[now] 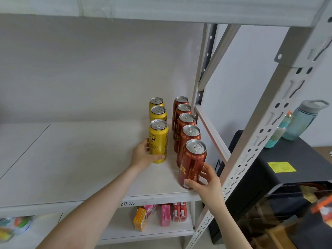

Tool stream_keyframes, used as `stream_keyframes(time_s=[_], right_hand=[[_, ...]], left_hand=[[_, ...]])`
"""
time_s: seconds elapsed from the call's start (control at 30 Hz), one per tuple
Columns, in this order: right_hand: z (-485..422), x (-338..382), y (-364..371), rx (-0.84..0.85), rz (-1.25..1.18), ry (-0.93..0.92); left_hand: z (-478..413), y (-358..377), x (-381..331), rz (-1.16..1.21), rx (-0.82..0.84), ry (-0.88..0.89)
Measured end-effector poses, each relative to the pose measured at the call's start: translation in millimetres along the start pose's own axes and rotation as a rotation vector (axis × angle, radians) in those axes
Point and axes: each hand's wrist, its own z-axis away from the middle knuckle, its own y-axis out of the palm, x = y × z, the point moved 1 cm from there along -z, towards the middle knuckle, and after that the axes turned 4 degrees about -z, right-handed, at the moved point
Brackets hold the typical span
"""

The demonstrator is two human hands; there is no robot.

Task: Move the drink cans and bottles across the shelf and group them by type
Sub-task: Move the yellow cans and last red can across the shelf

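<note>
On the white shelf (71, 159) stand two rows of upright cans at the right end. The left row has three yellow cans; my left hand (143, 155) grips the front yellow can (159, 139) low on its side. The right row holds several red beer cans running back towards the wall. My right hand (204, 184) curls around the base of the front red can (193, 162), near the shelf's front edge. Both held cans stand on the shelf surface.
A perforated metal upright (260, 141) rises just right of my right hand. Small cartons (165, 214) sit on the lower shelf. A black cabinet (287, 177) with two water bottles (301, 121) stands to the right. Another shelf board runs overhead.
</note>
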Motion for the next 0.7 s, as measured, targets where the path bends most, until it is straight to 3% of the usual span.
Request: stream_keyframes(time_s=[0.7], right_hand=[[-2, 1, -1, 0.002, 0.02, 0.025]], left_hand=[[-22, 5, -3, -0.037, -0.015, -0.015]])
